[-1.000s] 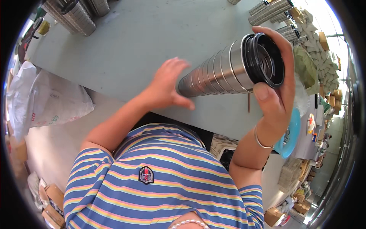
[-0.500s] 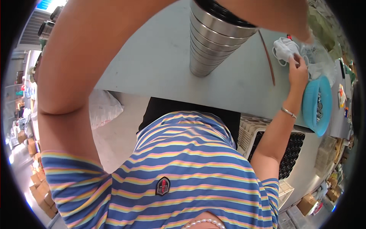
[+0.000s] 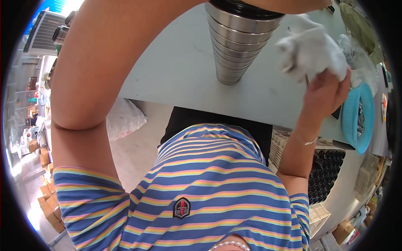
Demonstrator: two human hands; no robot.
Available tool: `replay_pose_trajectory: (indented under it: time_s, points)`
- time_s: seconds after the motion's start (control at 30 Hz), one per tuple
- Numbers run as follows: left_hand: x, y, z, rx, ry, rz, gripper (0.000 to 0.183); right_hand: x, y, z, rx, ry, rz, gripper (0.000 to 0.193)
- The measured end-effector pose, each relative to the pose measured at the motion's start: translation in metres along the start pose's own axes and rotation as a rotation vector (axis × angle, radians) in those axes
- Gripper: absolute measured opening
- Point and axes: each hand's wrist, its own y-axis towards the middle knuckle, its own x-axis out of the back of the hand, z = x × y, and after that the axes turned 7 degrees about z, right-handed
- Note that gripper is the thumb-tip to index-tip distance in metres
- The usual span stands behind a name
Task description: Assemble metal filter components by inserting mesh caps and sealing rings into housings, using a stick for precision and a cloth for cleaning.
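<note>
A tall column of shiny steel rings or nested cups (image 3: pixel 240 35), dark-rimmed at its top, rises from the table. Across its top reaches my left arm, with part of my left hand (image 3: pixel 289 5) at the upper edge of the picture; its fingers are cut off from view. My right hand (image 3: pixel 326 94) is closed round a crumpled white cloth (image 3: pixel 312 52), blurred by motion and held up right of the column. Beneath the cloth, only a bit of a thin brown rod (image 3: pixel 307 79) shows.
A blue plastic basin (image 3: pixel 364 125) with small shiny metal parts (image 3: pixel 360 119) stands at the table's right edge. Clear plastic bags (image 3: pixel 356 52) lie behind it. Below the grey-green table (image 3: pixel 167 71) are a crate of black cylindrical pieces (image 3: pixel 326 171) and a white bag (image 3: pixel 123 119).
The white cloth has been lifted off the table in my right hand and brought left, nearer the steel column. My left hand has risen toward the upper edge of the picture.
</note>
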Motion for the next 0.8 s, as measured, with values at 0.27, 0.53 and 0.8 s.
replay_pose_trajectory:
  time_s: [0.27,0.53,0.8]
  points:
    - [0.001,0.007,0.011,0.007,0.006,0.014,0.03,-0.122,-0.005,-0.011,0.255,0.14,0.233,0.074]
    - [0.011,0.005,-0.002,0.027,0.004,0.025,0.032,-0.116,0.011,-0.016,-0.174,0.347,0.105,0.051]
    - [0.007,0.008,-0.009,0.032,-0.007,0.053,0.034,-0.111,0.001,0.004,0.194,-0.24,0.518,0.068]
